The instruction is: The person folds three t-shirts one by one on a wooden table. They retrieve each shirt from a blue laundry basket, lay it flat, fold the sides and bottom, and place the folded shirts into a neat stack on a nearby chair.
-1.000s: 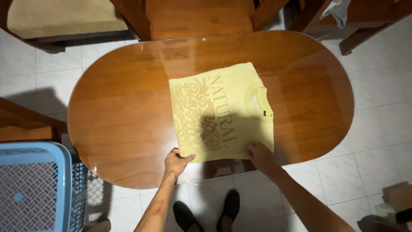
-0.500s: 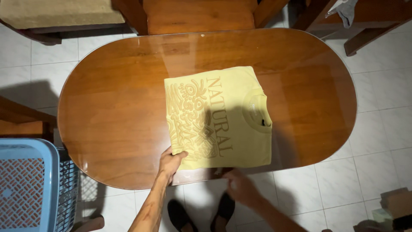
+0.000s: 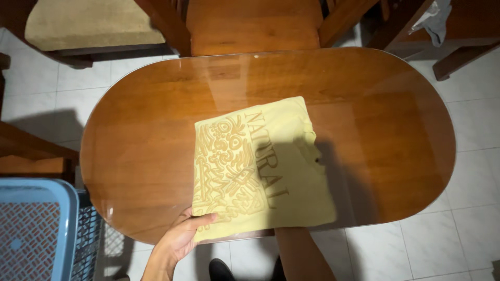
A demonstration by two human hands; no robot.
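A: Any packages, signs or screens on view?
B: None. The only label is a small dark neck tag (image 3: 317, 160) on my yellow shirt (image 3: 260, 171), lying in shadow right of the print.

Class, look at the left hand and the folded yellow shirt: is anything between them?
Nothing visible. The left hand already grips the near-left corner of the shirt, thumb on top, at the near edge of the table. The right hand itself is hidden under the shirt; only its forearm shows.

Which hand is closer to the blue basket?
Left. The left hand grips the yellow shirt at its near corner, just right of the blue basket. The right hand is hidden under the shirt, farther away.
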